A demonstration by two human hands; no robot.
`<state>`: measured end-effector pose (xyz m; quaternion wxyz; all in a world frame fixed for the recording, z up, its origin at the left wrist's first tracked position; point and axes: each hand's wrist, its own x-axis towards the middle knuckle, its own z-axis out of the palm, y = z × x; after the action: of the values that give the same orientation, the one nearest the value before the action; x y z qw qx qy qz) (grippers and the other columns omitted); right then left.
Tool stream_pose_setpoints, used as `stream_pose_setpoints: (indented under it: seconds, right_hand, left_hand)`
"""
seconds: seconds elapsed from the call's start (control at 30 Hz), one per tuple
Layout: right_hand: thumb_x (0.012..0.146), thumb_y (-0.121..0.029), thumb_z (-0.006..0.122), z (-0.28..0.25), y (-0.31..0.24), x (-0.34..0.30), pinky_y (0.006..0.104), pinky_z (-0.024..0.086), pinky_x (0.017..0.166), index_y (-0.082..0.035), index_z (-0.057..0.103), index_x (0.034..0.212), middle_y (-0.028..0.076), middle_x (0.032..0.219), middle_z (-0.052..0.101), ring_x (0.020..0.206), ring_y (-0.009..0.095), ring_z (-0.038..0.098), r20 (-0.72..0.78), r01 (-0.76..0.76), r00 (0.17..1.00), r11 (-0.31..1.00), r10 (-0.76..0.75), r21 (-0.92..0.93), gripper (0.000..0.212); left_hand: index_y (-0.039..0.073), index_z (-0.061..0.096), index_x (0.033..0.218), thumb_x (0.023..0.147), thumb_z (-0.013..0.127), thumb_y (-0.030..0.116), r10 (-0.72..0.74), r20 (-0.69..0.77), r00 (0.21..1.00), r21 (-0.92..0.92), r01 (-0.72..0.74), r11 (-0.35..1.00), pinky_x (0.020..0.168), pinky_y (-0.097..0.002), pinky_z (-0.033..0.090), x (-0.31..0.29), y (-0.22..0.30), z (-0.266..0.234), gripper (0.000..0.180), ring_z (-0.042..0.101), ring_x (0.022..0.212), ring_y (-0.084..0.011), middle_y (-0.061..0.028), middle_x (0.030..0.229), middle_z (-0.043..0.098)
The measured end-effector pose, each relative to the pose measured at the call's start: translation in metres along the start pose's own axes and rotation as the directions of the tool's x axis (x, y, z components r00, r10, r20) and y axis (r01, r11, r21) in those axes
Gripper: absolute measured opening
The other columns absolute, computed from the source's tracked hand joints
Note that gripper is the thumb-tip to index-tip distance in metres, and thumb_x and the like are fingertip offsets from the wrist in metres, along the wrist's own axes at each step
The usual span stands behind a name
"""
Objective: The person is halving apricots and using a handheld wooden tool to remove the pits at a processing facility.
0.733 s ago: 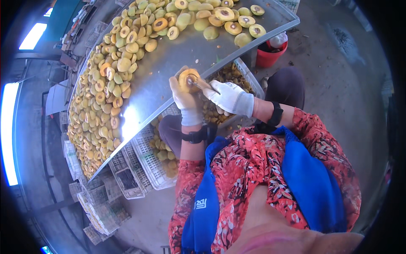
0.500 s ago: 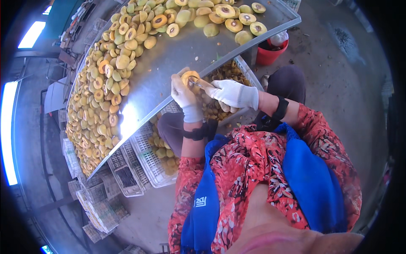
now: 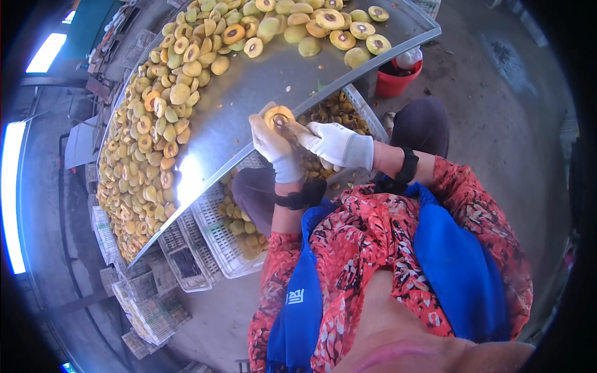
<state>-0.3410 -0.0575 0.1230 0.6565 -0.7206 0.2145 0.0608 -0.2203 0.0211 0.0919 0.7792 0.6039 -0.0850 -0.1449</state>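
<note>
My left hand (image 3: 271,138), in a white glove, is closed around a yellow peach half (image 3: 273,114), its cut face turned toward my right hand. My right hand (image 3: 341,145), also gloved, grips a pitting tool (image 3: 301,131) by its wooden-looking handle. The tool's curved metal end is at the middle of the cut face, around the pit area; its tip is partly hidden. Both hands are held above the near edge of a metal table (image 3: 239,118). Many halved peaches (image 3: 180,93) are heaped on this table.
Below my hands, a white crate (image 3: 367,112) holds small brownish pieces. Another white crate (image 3: 227,252) with peach pieces stands left of my knee, beside more crates (image 3: 186,264). A red bucket (image 3: 398,79) is at the table's right corner. Stacked baskets (image 3: 146,308) stand at lower left.
My right hand has moved slightly left, bringing the pitting tool farther into the peach half. The left hand has shifted a little and the cut face is turned more into view.
</note>
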Motion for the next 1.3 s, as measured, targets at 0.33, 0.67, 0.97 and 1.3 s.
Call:
stream_pose_setpoints:
  seconds: [0.33,0.67,0.97,1.3]
  right_hand:
    - [0.095,-0.044,0.053,-0.016,0.008,0.004,0.028,0.041,0.043,-0.007,0.054,0.096,0.003,0.06,0.054,0.049,0.012,0.053,-0.21,0.099,0.976,0.974,-0.055,0.203,0.037]
    - [0.088,-0.036,0.062,-0.015,-0.01,0.014,0.0301,0.05,0.049,-0.002,0.057,0.098,0.01,0.066,0.065,0.054,0.018,0.064,-0.13,0.127,0.983,0.992,-0.127,-0.008,0.036]
    - [0.091,-0.033,0.058,-0.016,0.008,0.004,0.0342,0.05,0.049,-0.004,0.056,0.091,0.012,0.069,0.065,0.056,0.023,0.065,-0.122,-0.026,0.992,0.998,0.018,-0.062,0.029]
    - [0.089,-0.038,0.055,-0.019,0.025,0.011,0.0462,0.048,0.074,-0.004,0.058,0.094,0.021,0.087,0.066,0.086,0.039,0.063,-0.085,0.146,0.969,0.816,-0.232,-0.559,0.035]
  left_hand:
    - [0.009,0.045,0.134,0.096,0.04,0.049,-0.16,0.5,0.851,-0.159,0.271,0.949,0.062,-0.0287,0.051,0.006,0.005,-0.022,0.055,0.063,0.086,-0.0216,-0.011,0.11,0.061]
    - [0.0,0.05,0.122,0.1,0.033,0.043,-0.156,0.521,0.839,-0.019,0.194,0.981,0.083,-0.0327,0.049,-0.012,0.004,-0.011,0.052,0.061,0.092,-0.0194,-0.0116,0.11,0.06]
    - [0.007,0.056,0.117,0.094,0.033,0.06,-0.316,0.385,0.867,-0.19,0.41,0.892,0.049,-0.0262,0.045,-0.001,-0.01,-0.024,0.062,0.061,0.064,-0.0184,-0.0089,0.086,0.064]
    - [0.005,0.055,0.116,0.092,0.032,0.066,-0.268,0.393,0.88,-0.134,0.343,0.93,0.041,-0.0225,0.042,-0.006,-0.009,-0.024,0.07,0.059,0.056,-0.0175,-0.0126,0.09,0.066]
